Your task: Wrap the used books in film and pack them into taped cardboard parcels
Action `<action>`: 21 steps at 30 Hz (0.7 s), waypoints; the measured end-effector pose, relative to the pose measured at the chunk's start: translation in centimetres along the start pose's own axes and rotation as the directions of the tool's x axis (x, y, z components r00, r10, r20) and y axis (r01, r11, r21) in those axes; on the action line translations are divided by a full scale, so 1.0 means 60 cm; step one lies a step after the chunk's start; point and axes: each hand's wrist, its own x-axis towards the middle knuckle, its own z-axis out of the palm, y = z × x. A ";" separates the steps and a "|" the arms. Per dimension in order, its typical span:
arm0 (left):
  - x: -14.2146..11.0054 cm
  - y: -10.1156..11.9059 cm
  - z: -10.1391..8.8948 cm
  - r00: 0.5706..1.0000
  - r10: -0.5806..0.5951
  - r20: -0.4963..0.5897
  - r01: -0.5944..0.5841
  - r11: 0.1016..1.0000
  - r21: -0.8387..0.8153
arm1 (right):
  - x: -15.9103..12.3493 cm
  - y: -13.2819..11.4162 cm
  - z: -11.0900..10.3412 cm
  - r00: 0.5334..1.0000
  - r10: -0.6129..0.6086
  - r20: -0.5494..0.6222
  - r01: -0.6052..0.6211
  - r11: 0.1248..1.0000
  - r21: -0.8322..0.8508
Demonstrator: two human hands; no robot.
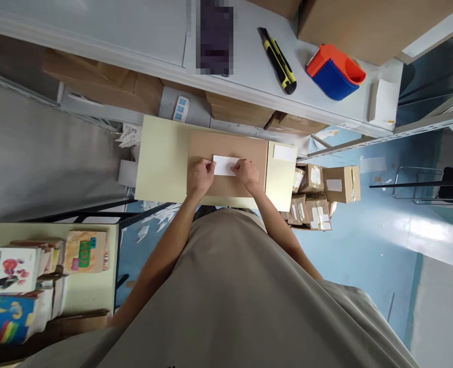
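A flat brown cardboard parcel [230, 145] lies on a small pale-yellow table [161, 158] in front of me. A white label [224, 165] sits on top of the parcel. My left hand [201, 175] rests at the label's left end with its fingers curled onto the edge. My right hand [246, 171] presses on the label's right end, fingers bent down on it. Both hands touch the label and the parcel beneath.
Another white label [284, 153] lies on the table's right part. Beyond, a white shelf [249, 76] carries a yellow-black utility knife [278, 60], an orange-blue tape dispenser [336, 71] and cardboard boxes. Small taped boxes [322, 197] stand on the blue floor at right. Colourful books [15, 286] are stacked at left.
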 end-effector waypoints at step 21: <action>-0.004 0.007 -0.007 0.999 0.026 0.034 -0.029 0.996 0.082 | 0.016 -0.056 0.036 0.982 -0.178 0.065 0.182 0.981 -0.073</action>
